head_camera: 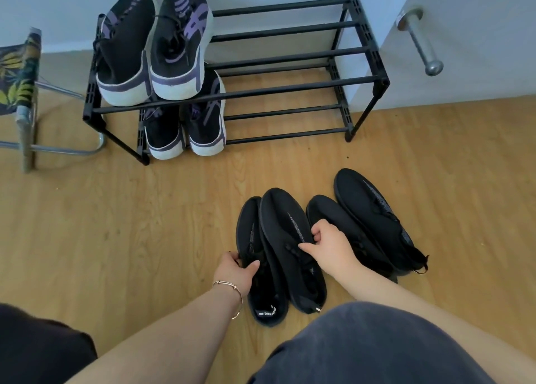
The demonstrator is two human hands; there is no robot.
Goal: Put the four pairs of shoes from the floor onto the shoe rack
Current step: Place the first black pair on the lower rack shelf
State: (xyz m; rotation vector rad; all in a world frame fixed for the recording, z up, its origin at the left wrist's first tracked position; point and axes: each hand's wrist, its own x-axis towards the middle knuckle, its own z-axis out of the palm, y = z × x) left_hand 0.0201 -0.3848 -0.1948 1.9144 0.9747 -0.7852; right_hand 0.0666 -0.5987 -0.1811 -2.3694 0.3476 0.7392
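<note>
your left hand point(236, 270): closed on the outer edge of the left black shoe point(255, 267), thumb on top near the laces, fingers curled under the side.
your right hand point(326, 244): pinching the right black shoe point(287, 238) of the same pair at its upper, thumb and fingers closed on the fabric.
where the shoes are: this pair lies on the floor point(145, 224) in front of you, the right shoe overlapping the left; a second black pair point(374, 221) lies just beside it on the right, also on the floor.
on the shoe rack point(290, 56): one purple-striped pair point(150, 47) on the top shelf at the left end, another purple-striped pair point(185, 128) below it on the lower shelf; the rest of both shelves is bare bars.
risk: your right-hand pinch is on soft fabric, so the shoe may sag or slip as you lift; the overlapping shoes may drag on each other.
risk at the rack: the shelves are only bars, so a shoe set down crooked may tip between them.
hard to see: your left fingertips are hidden under the shoe; your knee covers the near floor; the heels of the second black pair are partly hidden behind your right arm.
</note>
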